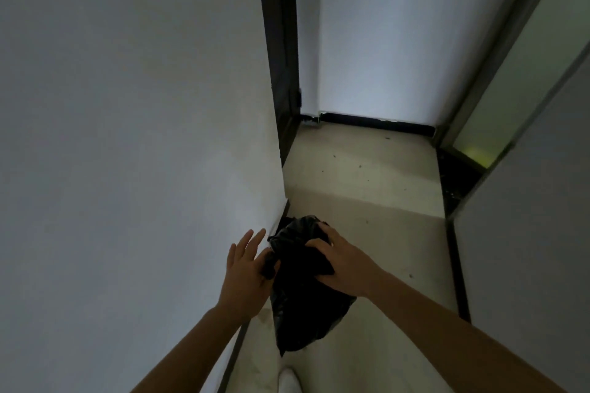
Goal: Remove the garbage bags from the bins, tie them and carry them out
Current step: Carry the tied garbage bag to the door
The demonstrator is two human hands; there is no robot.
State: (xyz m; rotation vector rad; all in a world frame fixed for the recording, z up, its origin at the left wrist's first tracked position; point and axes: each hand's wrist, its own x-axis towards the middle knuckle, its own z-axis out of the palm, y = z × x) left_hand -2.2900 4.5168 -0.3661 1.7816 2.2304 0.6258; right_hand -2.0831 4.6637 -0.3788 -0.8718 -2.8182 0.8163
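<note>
A black garbage bag (303, 306) hangs in front of me in a dim, narrow hallway, bulging and crumpled, close to the left wall. My right hand (343, 262) grips the gathered upper part of the bag from the right. My left hand (247, 268) is at the bag's left side with fingers spread upward, while its thumb and palm hold a twisted black end of the plastic. No bin is in view.
A white wall (127, 137) runs along my left. Ahead, a dark door frame (281, 73) and a white end wall close the pale tiled floor (367, 188). A frosted glass door (498, 99) and a grey panel stand on the right. My white shoe (289, 380) shows below.
</note>
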